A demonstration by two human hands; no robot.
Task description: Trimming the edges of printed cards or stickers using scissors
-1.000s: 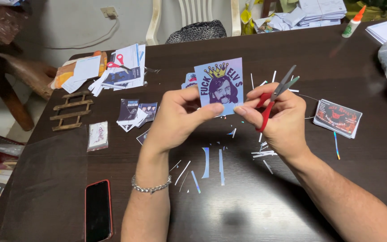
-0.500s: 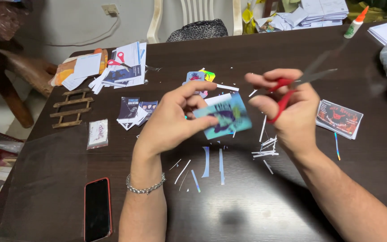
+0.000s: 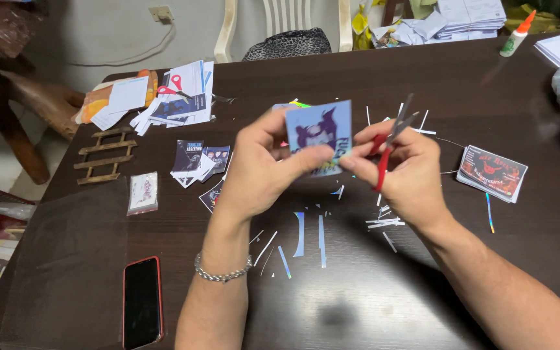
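A dark wooden table (image 3: 371, 311) fills the view beneath the hands. Beyond them, at the far edge, stands a white plastic chair (image 3: 280, 19) with a spotted cushion (image 3: 286, 44). Far left of the hands is a pale wall (image 3: 98, 32) with a socket (image 3: 161, 13) and cable, and a brown wooden chair (image 3: 27, 97).
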